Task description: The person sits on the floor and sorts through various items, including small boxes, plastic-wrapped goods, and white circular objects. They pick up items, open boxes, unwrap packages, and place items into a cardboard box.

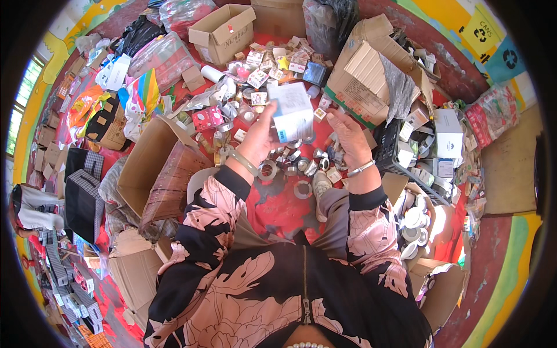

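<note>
My left hand [259, 138] grips a white box [295, 119] with blue patches by its left side, holding it up above the floor pile. To the right of the box is my right hand [351, 138]. Its fingers are spread, and a gap separates it from the box. Below both hands lie several small round items [293, 161], some silvery, and a white ring [302, 189]. Beyond the box spreads a heap of small printed boxes [257, 78]. A red patterned box [207, 118] sits left of my left hand.
An open cardboard box [222, 36] stands at the back. A big torn carton [361, 84] is at the back right. On the right, a black crate [390, 152] holds boxes. Another open carton [149, 168] is close on the left. White round pieces [413, 226] fill a box at lower right.
</note>
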